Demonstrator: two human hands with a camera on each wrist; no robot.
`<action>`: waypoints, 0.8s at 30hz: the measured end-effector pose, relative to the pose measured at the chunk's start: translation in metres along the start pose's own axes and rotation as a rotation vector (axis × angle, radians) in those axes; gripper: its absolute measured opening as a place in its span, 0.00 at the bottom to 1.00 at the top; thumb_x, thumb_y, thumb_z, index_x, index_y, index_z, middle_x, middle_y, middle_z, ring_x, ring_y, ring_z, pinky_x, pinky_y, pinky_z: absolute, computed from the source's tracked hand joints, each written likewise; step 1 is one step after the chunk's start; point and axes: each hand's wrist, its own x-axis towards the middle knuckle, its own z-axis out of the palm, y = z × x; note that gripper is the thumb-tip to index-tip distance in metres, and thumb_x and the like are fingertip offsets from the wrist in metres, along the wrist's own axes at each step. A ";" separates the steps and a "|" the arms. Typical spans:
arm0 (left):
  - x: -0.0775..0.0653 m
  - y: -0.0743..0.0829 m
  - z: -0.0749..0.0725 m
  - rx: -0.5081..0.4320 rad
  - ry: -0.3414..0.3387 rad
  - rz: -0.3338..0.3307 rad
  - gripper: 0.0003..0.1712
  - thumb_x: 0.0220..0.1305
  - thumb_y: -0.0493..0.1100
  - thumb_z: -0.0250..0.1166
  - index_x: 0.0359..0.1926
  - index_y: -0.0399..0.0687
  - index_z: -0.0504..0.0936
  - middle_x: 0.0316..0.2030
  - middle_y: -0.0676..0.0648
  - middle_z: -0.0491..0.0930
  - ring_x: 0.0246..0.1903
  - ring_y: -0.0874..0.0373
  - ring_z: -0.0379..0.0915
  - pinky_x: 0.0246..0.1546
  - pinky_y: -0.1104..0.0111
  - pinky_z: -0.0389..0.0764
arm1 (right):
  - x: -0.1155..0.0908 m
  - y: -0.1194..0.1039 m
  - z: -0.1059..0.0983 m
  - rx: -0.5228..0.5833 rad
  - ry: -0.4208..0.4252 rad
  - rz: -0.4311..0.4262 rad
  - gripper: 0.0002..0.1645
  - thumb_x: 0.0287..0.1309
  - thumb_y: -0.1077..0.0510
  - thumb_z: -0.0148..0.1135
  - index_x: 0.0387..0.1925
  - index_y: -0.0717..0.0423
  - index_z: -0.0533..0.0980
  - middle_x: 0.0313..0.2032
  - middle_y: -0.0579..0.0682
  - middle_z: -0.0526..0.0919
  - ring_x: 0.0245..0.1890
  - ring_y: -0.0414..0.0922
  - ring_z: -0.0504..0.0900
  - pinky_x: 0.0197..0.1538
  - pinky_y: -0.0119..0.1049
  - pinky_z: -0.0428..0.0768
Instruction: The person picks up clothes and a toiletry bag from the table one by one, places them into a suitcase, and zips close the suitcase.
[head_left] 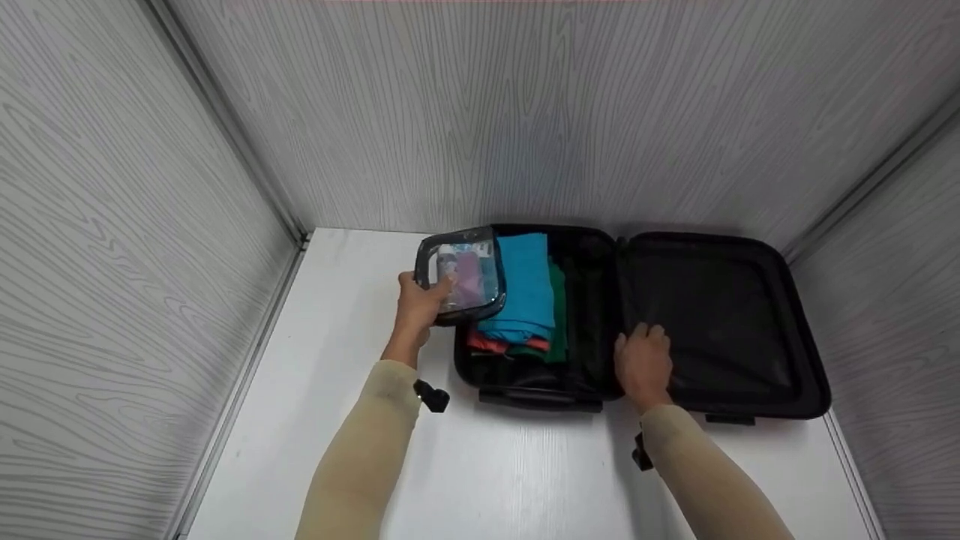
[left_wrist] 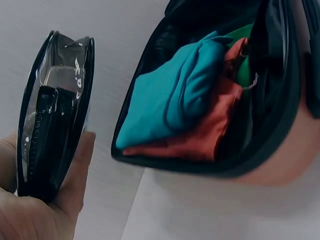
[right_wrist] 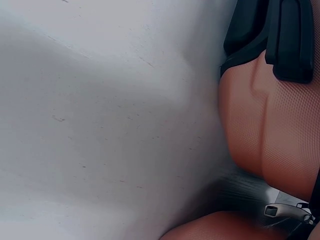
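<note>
My left hand (head_left: 421, 304) grips a clear zip pouch (head_left: 469, 274) with black trim, thumb across its see-through face. Inside the pouch show a pink item and other small packets. It overlaps the left rim of an open suitcase (head_left: 540, 394) in the head view; the left wrist view has it on edge, beside the case. Folded in that half lie a blue cloth (head_left: 526, 281), a red cloth (left_wrist: 200, 130) and a green cloth (head_left: 557, 345). At the near end of the hinge, my right hand (head_left: 643, 364) holds the inner rim with bent fingers.
The suitcase's other half (head_left: 705, 322) lies spread to the right, with a dark lining. Its orange outer shell (right_wrist: 270, 115) and a metal zipper pull (right_wrist: 287, 212) show in the right wrist view. Grey wood-grain walls (head_left: 480, 112) enclose the white table (head_left: 517, 480).
</note>
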 end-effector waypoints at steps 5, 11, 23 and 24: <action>0.004 -0.002 0.031 -0.028 -0.044 0.025 0.43 0.70 0.52 0.71 0.71 0.40 0.56 0.53 0.37 0.79 0.50 0.51 0.81 0.53 0.58 0.79 | -0.002 0.000 0.000 0.003 0.014 -0.017 0.23 0.77 0.54 0.56 0.43 0.76 0.74 0.39 0.69 0.74 0.39 0.66 0.78 0.33 0.58 0.84; 0.006 -0.002 0.063 -0.014 -0.089 0.005 0.49 0.71 0.52 0.71 0.76 0.39 0.51 0.69 0.31 0.68 0.67 0.43 0.72 0.68 0.52 0.73 | -0.002 0.000 -0.003 0.028 -0.030 0.028 0.23 0.79 0.52 0.54 0.47 0.75 0.73 0.43 0.69 0.73 0.43 0.67 0.77 0.36 0.60 0.83; 0.007 -0.015 0.107 0.091 -0.209 -0.035 0.58 0.77 0.50 0.64 0.85 0.42 0.30 0.84 0.35 0.41 0.82 0.41 0.45 0.79 0.49 0.58 | -0.002 -0.002 -0.004 0.024 -0.022 0.025 0.24 0.79 0.52 0.54 0.50 0.76 0.73 0.45 0.71 0.74 0.44 0.68 0.78 0.38 0.61 0.84; 0.007 -0.017 0.110 0.104 -0.219 -0.036 0.58 0.77 0.50 0.64 0.85 0.43 0.30 0.84 0.35 0.40 0.82 0.41 0.45 0.79 0.49 0.58 | -0.002 -0.002 -0.004 0.022 -0.022 0.021 0.24 0.79 0.52 0.54 0.50 0.76 0.73 0.45 0.71 0.74 0.44 0.68 0.78 0.38 0.61 0.84</action>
